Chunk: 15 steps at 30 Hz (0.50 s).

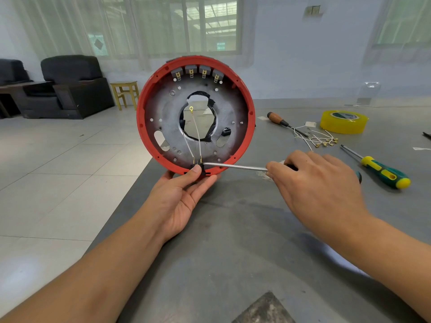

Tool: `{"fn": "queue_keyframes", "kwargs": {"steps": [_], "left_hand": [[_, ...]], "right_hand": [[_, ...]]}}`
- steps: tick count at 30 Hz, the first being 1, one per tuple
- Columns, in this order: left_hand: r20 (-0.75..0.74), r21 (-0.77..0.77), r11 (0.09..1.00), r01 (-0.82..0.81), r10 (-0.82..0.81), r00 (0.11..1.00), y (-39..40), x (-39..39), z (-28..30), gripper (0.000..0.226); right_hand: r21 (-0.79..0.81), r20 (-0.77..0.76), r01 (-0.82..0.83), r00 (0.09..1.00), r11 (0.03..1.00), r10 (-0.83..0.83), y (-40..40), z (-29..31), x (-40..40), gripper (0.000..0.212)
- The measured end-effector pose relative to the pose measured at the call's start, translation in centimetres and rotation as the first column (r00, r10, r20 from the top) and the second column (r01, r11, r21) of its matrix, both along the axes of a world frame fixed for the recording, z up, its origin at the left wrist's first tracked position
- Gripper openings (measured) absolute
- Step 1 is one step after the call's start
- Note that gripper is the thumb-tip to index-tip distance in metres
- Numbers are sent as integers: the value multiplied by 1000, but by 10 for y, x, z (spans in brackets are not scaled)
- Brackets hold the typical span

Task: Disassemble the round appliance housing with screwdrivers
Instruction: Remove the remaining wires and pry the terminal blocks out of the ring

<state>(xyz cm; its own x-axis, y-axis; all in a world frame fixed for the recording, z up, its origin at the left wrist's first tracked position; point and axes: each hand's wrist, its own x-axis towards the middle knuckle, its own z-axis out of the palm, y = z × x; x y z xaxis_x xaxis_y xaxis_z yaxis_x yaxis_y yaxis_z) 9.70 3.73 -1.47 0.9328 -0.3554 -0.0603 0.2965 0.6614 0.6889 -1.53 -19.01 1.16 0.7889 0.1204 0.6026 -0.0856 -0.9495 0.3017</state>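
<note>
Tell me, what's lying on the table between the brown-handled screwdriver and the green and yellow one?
A loose bundle of white wires with brass terminals, seen in the head view, lies between the brown-handled screwdriver and the green-and-yellow screwdriver.

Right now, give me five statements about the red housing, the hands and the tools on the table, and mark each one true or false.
1. The left hand holds the red housing upright on its edge from below. True.
2. The right hand grips a screwdriver whose tip points at the black connector at the bottom of the housing. True.
3. The green and yellow screwdriver is in the right hand. False: it lies on the table, to the right of that hand.
4. The yellow tape roll sits inside the housing. False: it lies on the table, far right.
5. A wooden-handled screwdriver lies on the table beyond the right hand. True.
</note>
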Motion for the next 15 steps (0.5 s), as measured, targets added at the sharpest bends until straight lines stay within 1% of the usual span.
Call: {"fn": "queue_keyframes", "kwargs": {"steps": [4, 8, 11, 15], "left_hand": [[14, 5, 1000, 19, -19, 1000, 2, 3, -1, 51], [37, 27, 998, 56, -57, 998, 6, 5, -1, 65], [39, 35, 997, 70, -71, 997, 7, 5, -2, 69], [49, 42, 996, 75, -77, 996, 7, 6, -2, 70]], "right_hand": [[-17, 27, 8, 1000, 1000, -8, 0, 3, -1, 9], [-3, 37, 12, 999, 1000, -12, -4, 6, -1, 8], [9, 38, -24, 999, 1000, 24, -5, 4, 1, 0], [13, 56, -45, 997, 999, 44, -10, 2, 2, 9]]}}
